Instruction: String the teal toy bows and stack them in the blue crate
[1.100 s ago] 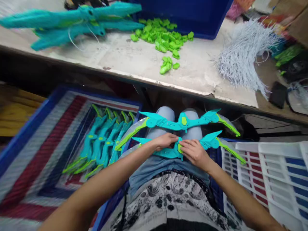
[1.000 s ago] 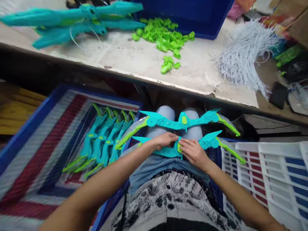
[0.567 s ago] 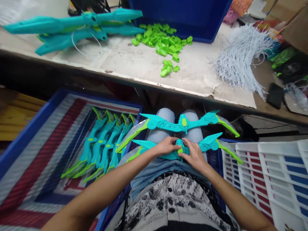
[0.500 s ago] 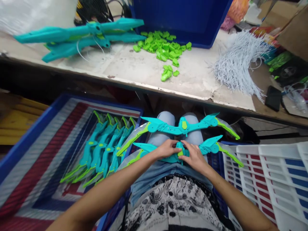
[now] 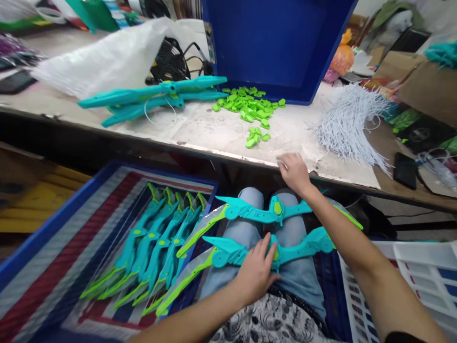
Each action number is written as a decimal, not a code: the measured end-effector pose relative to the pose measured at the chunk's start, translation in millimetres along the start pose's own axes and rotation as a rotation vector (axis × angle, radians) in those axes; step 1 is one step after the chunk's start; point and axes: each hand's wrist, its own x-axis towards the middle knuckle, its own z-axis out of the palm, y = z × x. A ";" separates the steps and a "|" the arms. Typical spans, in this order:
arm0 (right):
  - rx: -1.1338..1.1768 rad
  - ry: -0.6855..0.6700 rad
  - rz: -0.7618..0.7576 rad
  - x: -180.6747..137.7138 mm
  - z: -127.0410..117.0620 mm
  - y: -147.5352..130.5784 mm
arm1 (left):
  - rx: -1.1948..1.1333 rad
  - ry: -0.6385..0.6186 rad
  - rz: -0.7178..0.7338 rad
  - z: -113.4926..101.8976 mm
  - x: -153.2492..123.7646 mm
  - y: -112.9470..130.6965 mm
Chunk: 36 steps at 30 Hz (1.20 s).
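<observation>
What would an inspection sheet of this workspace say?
Surface: worn, pale tabletop with a chipped front edge.
Job's things: two teal-and-green plastic bows across the lap; small bright-green plastic pieces on the tabletop.
Clutter: crumpled white plastic sheet, flat black rectangular object.
Hands: left hand rests on the nearer bow; right hand is at the tabletop's front edge, grip unclear.
Cables: thin black cable beside a round black fan.
Surroundings: blue-walled crate of similar bows at left, white slatted plastic basket at right.

The near bow looks smooth plastic, the trousers matt denim, the worktop scuffed.
</observation>
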 end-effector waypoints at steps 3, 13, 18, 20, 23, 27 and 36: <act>-0.062 0.002 -0.011 75.0 17.8 6.3 | 0.162 -0.168 -0.035 -2.8 4.4 8.3; 0.204 -0.093 0.440 96.7 12.3 35.7 | -0.155 -0.394 -0.079 -60.9 28.4 -8.4; 0.146 -0.124 0.530 69.5 -7.1 64.0 | -0.482 -0.536 -0.096 -47.9 51.7 -38.3; 0.047 -0.070 0.472 63.8 -7.5 63.9 | -0.555 -0.488 -0.126 -42.9 58.9 -44.9; -0.074 0.035 0.318 61.6 0.1 53.6 | -0.653 -0.492 -0.147 -43.0 62.8 -47.9; -0.168 -0.001 0.217 62.5 9.5 37.9 | -0.748 -0.542 -0.148 -48.8 61.5 -48.5; 0.330 -0.188 -0.113 -119.1 -12.5 -14.0 | -0.763 -0.536 -0.157 -38.4 63.3 -61.6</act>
